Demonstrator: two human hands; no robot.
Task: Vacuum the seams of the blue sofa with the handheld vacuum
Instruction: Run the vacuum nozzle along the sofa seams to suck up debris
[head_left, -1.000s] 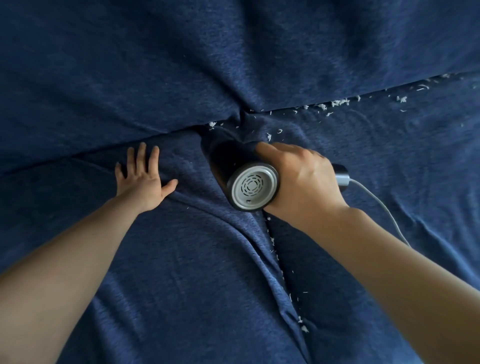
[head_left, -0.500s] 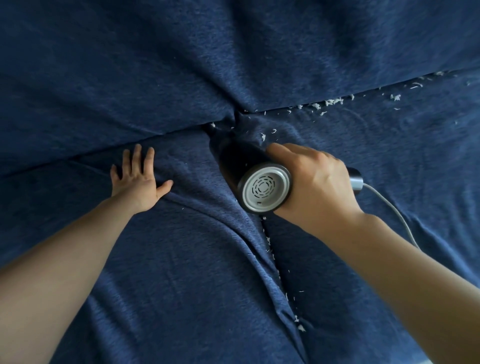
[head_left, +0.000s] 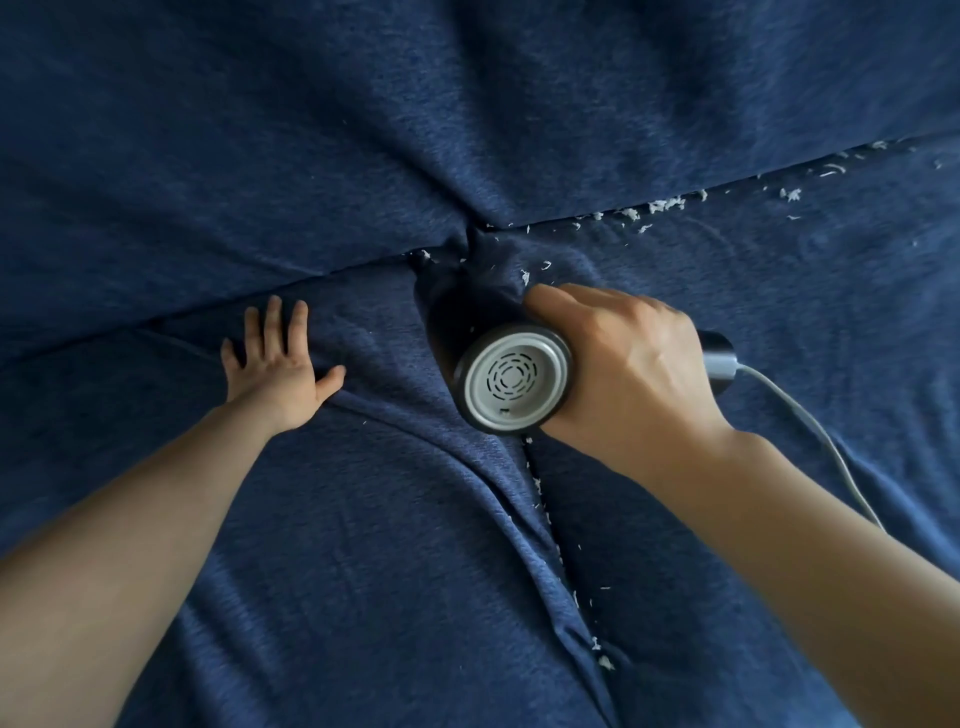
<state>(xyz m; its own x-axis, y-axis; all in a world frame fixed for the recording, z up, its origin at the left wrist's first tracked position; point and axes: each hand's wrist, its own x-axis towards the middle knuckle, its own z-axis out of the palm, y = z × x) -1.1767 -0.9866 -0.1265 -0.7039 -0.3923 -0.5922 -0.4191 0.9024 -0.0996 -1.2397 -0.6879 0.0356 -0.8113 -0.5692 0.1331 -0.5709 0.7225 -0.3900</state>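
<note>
While the right hand (head_left: 631, 374) wraps its fingers round the handheld vacuum (head_left: 511, 382), the nozzle end is buried at about 11 o'clock from that hand, down in the junction where the blue sofa (head_left: 311, 130) seams meet; the tip itself is hidden by fabric. The left hand (head_left: 278, 366) lies flat with fingers spread on the cushion at 9 o'clock from the vacuum, holding nothing. White crumbs (head_left: 662, 205) line the back seam toward 2 o'clock, and more sit in the centre seam (head_left: 550, 540) toward 6 o'clock. As I judge it, loose cover fabric could get sucked into the nozzle and stall it. The white cord (head_left: 810, 426), trailing toward 4 o'clock, could drag crumbs or snag the forearm.
</note>
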